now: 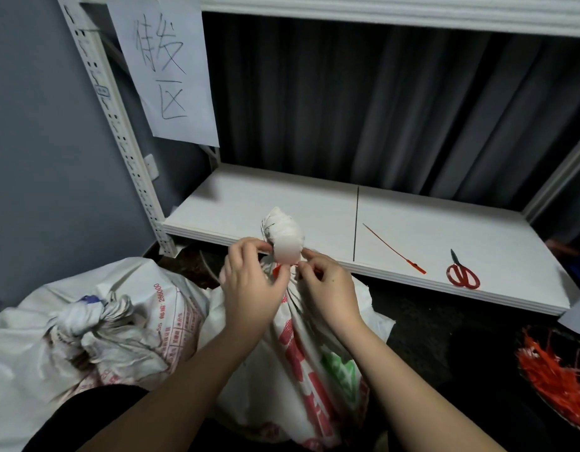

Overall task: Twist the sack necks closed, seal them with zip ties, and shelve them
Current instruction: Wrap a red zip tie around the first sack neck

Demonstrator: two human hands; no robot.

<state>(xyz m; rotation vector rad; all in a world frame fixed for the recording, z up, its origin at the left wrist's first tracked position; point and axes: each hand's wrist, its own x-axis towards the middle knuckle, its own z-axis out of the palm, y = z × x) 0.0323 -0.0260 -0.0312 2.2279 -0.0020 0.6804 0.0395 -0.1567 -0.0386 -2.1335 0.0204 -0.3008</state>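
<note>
A white woven sack (310, 360) with red and green print stands in front of me, its neck (283, 238) twisted into a bunch that rises above my hands. A red zip tie (277, 270) circles the neck just under the bunch. My left hand (252, 282) pinches the tie at the neck's left side. My right hand (324, 285) pinches it at the right side. A second sack (86, 327) with a knotted neck lies to the left. A spare red zip tie (394, 249) lies on the white shelf (429, 223).
Red-handled scissors (462, 272) lie on the shelf's right part. A dark bin of red zip ties (556, 376) sits at the lower right. A paper sign (168, 66) hangs on the perforated shelf upright (119, 125). Dark curtain (380, 109) behind the shelf.
</note>
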